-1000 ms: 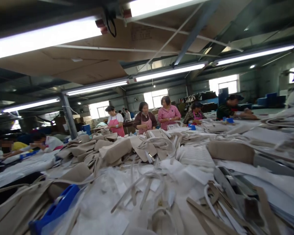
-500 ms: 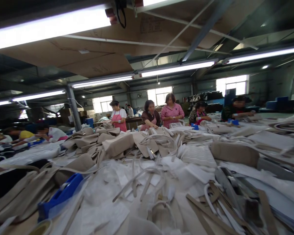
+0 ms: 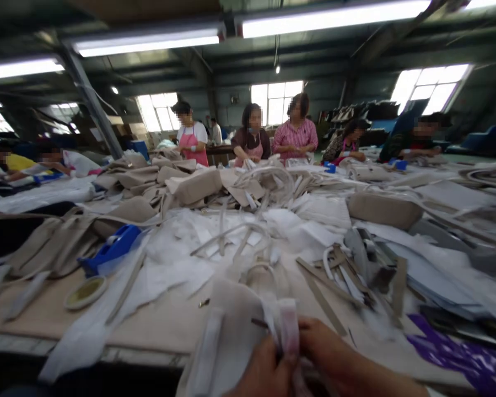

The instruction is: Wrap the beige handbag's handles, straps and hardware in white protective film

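Note:
At the bottom edge my left hand (image 3: 261, 370) and my right hand (image 3: 331, 358) meet, both pinched on a thin white fabric strip (image 3: 288, 331) that rises between them. A larger pale fabric piece (image 3: 231, 325) hangs from the strip toward the left. Both hands are blurred and cut off by the frame. They hover over the near edge of the long table (image 3: 161, 325).
A blue tape dispenser (image 3: 111, 249) and a tape roll (image 3: 85, 292) lie at the left. Beige bags (image 3: 194, 184) and white straps (image 3: 248, 231) are heaped mid-table, grey strips (image 3: 355, 270) at right, purple cloth (image 3: 463, 358) near right. Several workers (image 3: 252, 135) stand at the far side.
The view has tilted down from the ceiling toward the table. My two hands, holding the white strip, have come into view at the bottom; earlier no hands showed.

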### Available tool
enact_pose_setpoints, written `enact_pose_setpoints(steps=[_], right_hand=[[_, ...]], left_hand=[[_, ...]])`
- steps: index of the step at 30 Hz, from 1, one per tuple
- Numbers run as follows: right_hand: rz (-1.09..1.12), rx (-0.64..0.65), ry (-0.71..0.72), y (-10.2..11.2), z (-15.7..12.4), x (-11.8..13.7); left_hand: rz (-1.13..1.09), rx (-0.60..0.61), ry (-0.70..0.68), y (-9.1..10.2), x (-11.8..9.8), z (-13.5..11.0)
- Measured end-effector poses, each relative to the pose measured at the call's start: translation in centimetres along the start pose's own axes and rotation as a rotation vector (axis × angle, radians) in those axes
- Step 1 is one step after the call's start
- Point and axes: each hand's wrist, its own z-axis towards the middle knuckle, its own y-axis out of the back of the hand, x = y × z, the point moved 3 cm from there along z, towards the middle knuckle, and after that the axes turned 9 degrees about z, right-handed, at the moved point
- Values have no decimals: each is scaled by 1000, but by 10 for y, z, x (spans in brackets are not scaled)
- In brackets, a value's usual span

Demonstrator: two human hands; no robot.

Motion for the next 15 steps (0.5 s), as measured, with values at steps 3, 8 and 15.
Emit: enact_pose_setpoints(steps=[3, 8, 15], right_hand=[[675, -152, -115, -1, -9, -8], [1067, -29, -158, 3, -21, 3], [920, -86, -142, 1, -24, 2]], left_hand=[[228, -14, -89, -2, 1, 2], [368, 8, -71, 1, 9, 5], [441, 36, -110, 0, 10, 8]])
